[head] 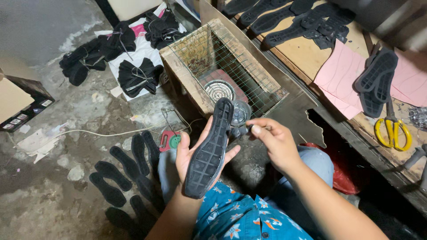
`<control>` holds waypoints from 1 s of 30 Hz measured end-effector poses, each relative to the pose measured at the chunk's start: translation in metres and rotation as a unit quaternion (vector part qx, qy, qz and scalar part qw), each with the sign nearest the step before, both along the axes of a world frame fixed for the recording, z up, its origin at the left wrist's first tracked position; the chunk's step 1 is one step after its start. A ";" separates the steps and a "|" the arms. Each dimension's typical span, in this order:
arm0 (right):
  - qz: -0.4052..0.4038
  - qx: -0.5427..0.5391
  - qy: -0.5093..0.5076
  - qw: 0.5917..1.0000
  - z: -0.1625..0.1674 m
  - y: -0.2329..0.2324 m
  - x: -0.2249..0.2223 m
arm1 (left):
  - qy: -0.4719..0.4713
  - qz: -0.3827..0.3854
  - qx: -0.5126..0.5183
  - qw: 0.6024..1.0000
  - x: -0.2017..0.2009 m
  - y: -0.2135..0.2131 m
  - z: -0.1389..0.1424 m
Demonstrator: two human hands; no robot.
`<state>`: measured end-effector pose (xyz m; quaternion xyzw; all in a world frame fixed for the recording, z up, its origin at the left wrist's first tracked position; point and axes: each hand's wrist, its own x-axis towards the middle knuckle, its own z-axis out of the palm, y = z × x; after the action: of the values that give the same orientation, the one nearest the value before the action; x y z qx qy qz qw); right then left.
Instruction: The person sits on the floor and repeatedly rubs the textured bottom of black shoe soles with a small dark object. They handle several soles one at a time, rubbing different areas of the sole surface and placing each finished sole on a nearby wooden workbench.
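The left hand (192,153) cradles a black rubber shoe sole (210,150) from beneath, tread side up, its toe pointing away toward a wooden box (187,66) covered with wire mesh. The thumb lies along the sole's left edge and the other fingers curl up around its right edge, so the sole sits gripped across the palm, raised over the person's lap. The right hand (275,138) hovers just beside the sole's toe end, its thumb and forefinger pressed together on a small dark tool (243,130) (too small and blurred to tell its kind), the remaining fingers folded loosely inward. The tool's tip sits close to the sole's upper edge — whether it touches cannot be told.

Inside the mesh box a round heating coil (219,90) shows. On the concrete floor to the left lie several flat black insoles (126,166) in a loose row, and farther off, bundles of black shoe uppers (140,76) rest on white sheets. To the right, a workbench (307,55) carries more black soles, pink paper (344,78) and yellow-handled scissors (393,131) — well apart from both hands.
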<state>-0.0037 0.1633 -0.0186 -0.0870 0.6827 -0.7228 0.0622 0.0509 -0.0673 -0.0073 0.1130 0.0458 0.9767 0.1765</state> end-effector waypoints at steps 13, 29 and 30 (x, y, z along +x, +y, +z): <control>-0.028 0.070 0.033 0.997 0.009 0.001 0.007 | -0.006 -0.015 -0.070 0.997 -0.001 0.010 0.020; 0.067 0.147 0.215 0.963 0.043 -0.007 0.071 | 0.008 -0.036 0.032 0.999 -0.037 0.029 0.010; 0.090 0.142 0.236 0.957 0.046 -0.007 0.075 | 0.013 -0.031 0.026 0.999 -0.039 0.030 0.010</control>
<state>0.0712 0.1562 0.0276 -0.3065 0.7631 -0.5685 -0.0240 0.0116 -0.0370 0.0023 0.1312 0.0193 0.9701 0.2032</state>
